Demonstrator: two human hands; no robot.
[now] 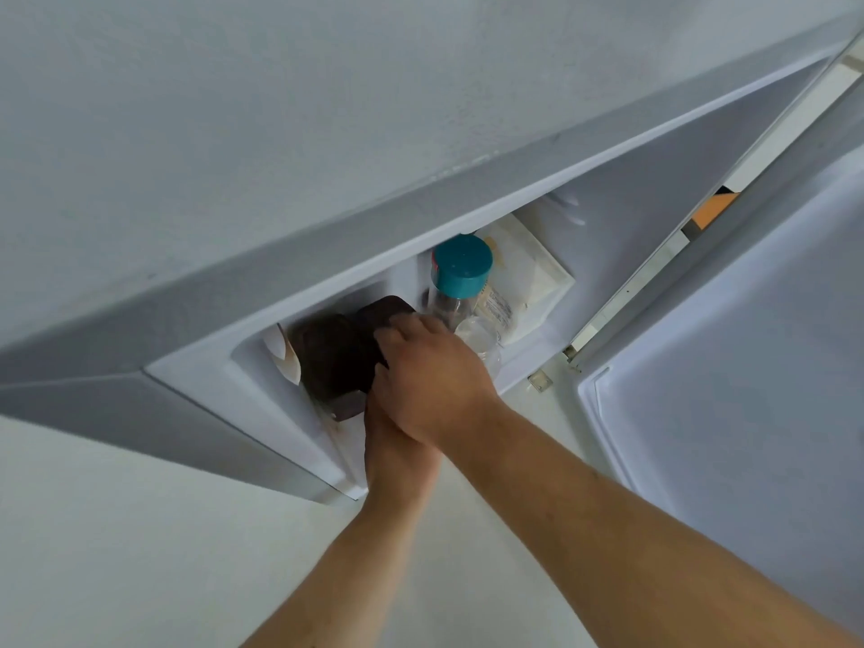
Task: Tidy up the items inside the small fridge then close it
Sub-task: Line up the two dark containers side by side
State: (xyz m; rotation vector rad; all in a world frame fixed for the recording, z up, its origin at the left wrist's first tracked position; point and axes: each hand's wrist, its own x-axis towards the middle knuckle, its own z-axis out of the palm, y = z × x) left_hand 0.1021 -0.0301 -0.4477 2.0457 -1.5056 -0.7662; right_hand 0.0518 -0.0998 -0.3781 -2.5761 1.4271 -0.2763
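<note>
I look down over the top of a small white fridge [280,282] into its open front. Inside, at the left, lie dark brown boxes [334,357]. My right hand [432,381] rests on top of them, fingers curled over the upper box. My left hand [395,453] is under the right one, at the lower edge of the boxes; its fingers are mostly hidden. A clear bottle with a teal cap [460,268] stands just right of the boxes. A pale flat packet [528,268] leans behind the bottle.
The fridge door [748,343] stands open at the right, its white inner face toward me. A white curved item [285,355] sits at the far left inside. Pale floor [140,530] lies below the fridge. An orange patch [713,208] shows through the hinge gap.
</note>
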